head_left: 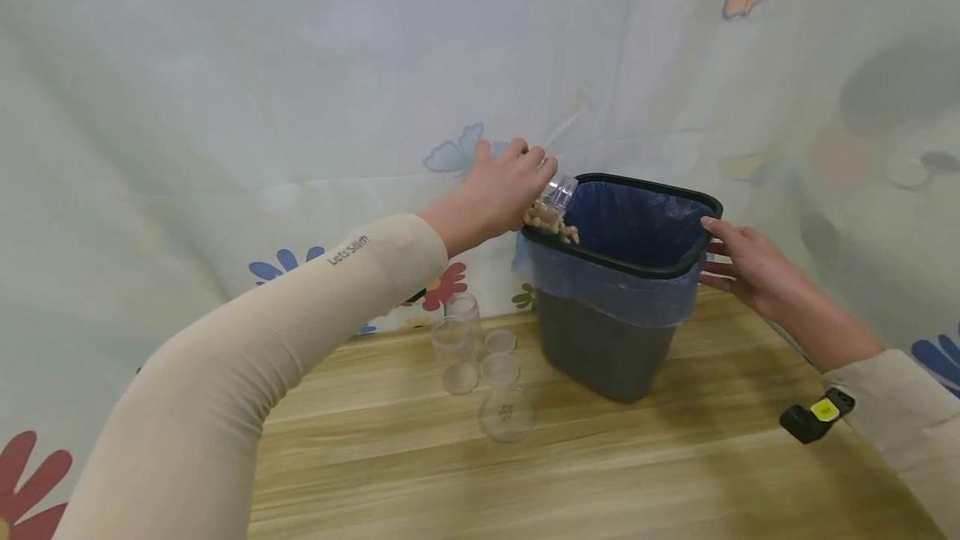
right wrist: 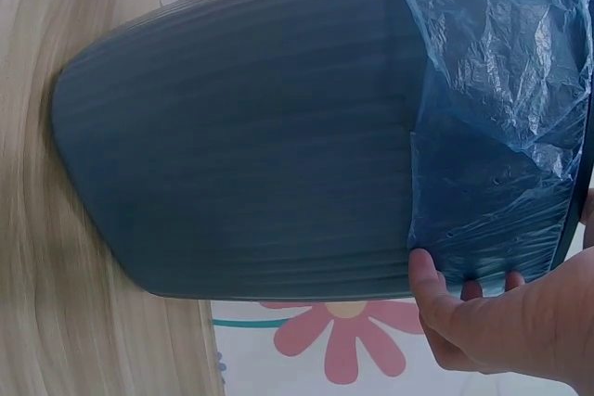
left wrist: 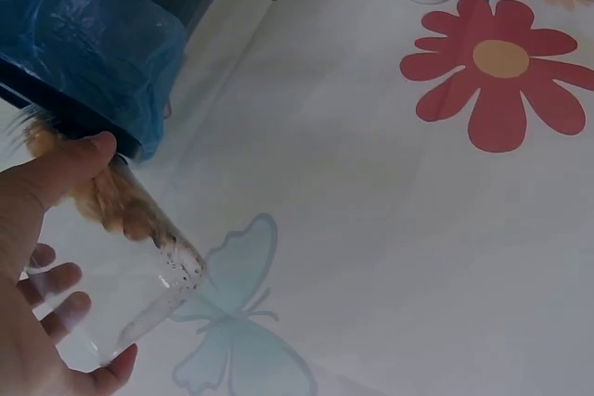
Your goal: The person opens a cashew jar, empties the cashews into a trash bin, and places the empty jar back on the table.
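My left hand (head_left: 504,192) grips a clear jar (head_left: 560,190), tipped with its mouth at the near left rim of a dark grey trash bin (head_left: 600,340). Tan, nut-like pieces (head_left: 551,222) lie along the jar's lower side and spill out at the mouth. In the left wrist view, the thumb lies across the jar (left wrist: 139,294) near its mouth, with fingers around the other side. A blue plastic liner (head_left: 618,294) is folded over the bin's black rim. At the bin's right side my right hand (head_left: 757,269) holds the rim and liner, thumb on top and fingers below.
Left of the bin on the wooden table (head_left: 405,473) stand two clear open containers, a nearer one (head_left: 450,352) and a farther one (head_left: 467,315). Three clear round lids (head_left: 507,417) lie in a row beside them. A flower-printed cloth (head_left: 337,65) hangs close behind.
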`<state>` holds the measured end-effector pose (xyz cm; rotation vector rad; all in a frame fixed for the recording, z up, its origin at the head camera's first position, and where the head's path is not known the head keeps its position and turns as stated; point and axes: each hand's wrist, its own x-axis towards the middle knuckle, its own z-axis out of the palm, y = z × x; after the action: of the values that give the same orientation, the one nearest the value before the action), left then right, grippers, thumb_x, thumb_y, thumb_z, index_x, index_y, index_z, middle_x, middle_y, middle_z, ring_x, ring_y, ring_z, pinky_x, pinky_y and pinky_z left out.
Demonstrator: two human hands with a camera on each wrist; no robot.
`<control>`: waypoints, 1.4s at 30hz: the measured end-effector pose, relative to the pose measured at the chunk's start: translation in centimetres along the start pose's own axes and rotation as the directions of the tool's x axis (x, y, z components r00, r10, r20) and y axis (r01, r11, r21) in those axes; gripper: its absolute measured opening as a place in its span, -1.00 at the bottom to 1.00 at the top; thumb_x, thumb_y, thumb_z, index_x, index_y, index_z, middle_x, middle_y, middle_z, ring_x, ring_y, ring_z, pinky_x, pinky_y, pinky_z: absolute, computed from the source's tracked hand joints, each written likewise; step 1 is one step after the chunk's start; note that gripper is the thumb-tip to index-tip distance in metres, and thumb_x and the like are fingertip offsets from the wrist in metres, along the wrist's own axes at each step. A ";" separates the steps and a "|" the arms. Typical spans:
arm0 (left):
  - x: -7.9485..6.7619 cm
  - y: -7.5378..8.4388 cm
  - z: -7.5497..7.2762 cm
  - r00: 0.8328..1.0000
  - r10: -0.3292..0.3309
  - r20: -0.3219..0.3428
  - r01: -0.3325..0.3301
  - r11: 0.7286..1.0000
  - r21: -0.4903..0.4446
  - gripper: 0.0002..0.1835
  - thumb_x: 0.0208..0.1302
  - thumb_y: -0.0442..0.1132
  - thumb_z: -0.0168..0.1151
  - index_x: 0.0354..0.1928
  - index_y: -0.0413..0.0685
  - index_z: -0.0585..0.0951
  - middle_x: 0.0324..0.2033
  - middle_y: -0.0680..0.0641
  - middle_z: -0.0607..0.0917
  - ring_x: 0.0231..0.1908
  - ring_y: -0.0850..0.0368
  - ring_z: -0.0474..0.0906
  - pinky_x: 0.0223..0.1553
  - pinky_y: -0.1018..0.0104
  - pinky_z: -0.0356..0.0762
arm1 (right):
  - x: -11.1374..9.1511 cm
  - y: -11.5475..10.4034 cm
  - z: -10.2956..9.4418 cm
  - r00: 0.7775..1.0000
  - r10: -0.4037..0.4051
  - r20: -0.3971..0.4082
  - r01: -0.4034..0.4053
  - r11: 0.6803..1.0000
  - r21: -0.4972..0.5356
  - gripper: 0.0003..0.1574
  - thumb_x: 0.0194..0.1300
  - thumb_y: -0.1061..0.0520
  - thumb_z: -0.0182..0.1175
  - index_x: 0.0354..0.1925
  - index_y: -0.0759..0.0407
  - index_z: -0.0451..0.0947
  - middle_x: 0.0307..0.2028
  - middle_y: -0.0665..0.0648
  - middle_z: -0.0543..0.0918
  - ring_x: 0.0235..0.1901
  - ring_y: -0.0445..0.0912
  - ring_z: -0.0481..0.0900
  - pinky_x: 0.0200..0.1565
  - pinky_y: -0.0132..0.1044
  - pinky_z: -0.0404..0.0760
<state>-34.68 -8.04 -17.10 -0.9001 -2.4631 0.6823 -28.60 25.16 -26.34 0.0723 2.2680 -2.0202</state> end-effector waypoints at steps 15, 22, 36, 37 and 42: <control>-0.3 -0.5 0.7 0.998 -0.057 0.001 0.057 0.990 -0.130 -0.17 0.25 0.08 0.42 0.44 -0.03 0.27 0.32 -0.13 0.40 0.29 -0.16 0.29 0.06 -0.33 0.44 | 0.2 0.3 0.2 1.000 -0.007 0.002 0.007 1.000 -0.024 0.14 0.51 -0.40 -0.13 0.60 0.32 -0.24 0.58 0.36 -0.17 0.36 0.14 0.23 -0.03 -0.43 0.63; 0.1 -0.1 0.4 1.000 0.006 -0.001 -0.006 1.000 -0.022 -0.18 0.31 0.08 0.37 0.47 -0.01 0.21 0.35 -0.10 0.37 0.33 -0.14 0.26 0.07 -0.27 0.46 | 0.1 0.1 -0.1 1.000 0.004 -0.001 -0.004 1.000 -0.016 0.14 0.51 -0.40 -0.12 0.60 0.30 -0.26 0.58 0.35 -0.17 0.32 0.07 0.27 -0.03 -0.42 0.63; 0.4 0.5 0.1 0.998 0.054 0.012 -0.055 0.998 0.036 -0.10 0.26 0.04 0.42 0.51 -0.06 0.19 0.39 -0.12 0.36 0.35 -0.22 0.24 0.12 -0.37 0.42 | 0.2 0.3 -0.1 1.000 -0.013 0.012 0.013 0.999 -0.043 0.13 0.53 -0.40 -0.18 0.60 0.33 -0.30 0.58 0.37 -0.18 0.45 0.22 0.12 -0.03 -0.44 0.63; 0.4 0.5 0.2 0.999 0.048 0.019 -0.048 0.999 0.023 -0.07 0.23 0.06 0.45 0.51 -0.05 0.19 0.39 -0.11 0.36 0.36 -0.22 0.24 0.12 -0.37 0.42 | 0.2 0.3 0.0 1.000 -0.013 0.015 0.014 0.999 -0.046 0.14 0.53 -0.40 -0.18 0.60 0.33 -0.30 0.58 0.37 -0.18 0.44 0.21 0.13 -0.02 -0.43 0.63; 0.4 0.4 0.3 0.999 0.033 0.025 -0.033 0.999 -0.005 -0.04 0.19 0.09 0.48 0.50 -0.04 0.20 0.39 -0.10 0.36 0.37 -0.22 0.23 0.11 -0.38 0.42 | 0.3 0.6 -0.1 1.000 -0.017 0.011 0.018 0.999 -0.046 0.15 0.51 -0.40 -0.14 0.60 0.30 -0.31 0.57 0.36 -0.15 0.27 0.02 0.34 0.00 -0.42 0.63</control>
<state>-34.93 -7.57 -17.53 -0.9419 -2.4770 0.7039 -28.82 25.33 -26.92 0.0376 2.3154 -1.9702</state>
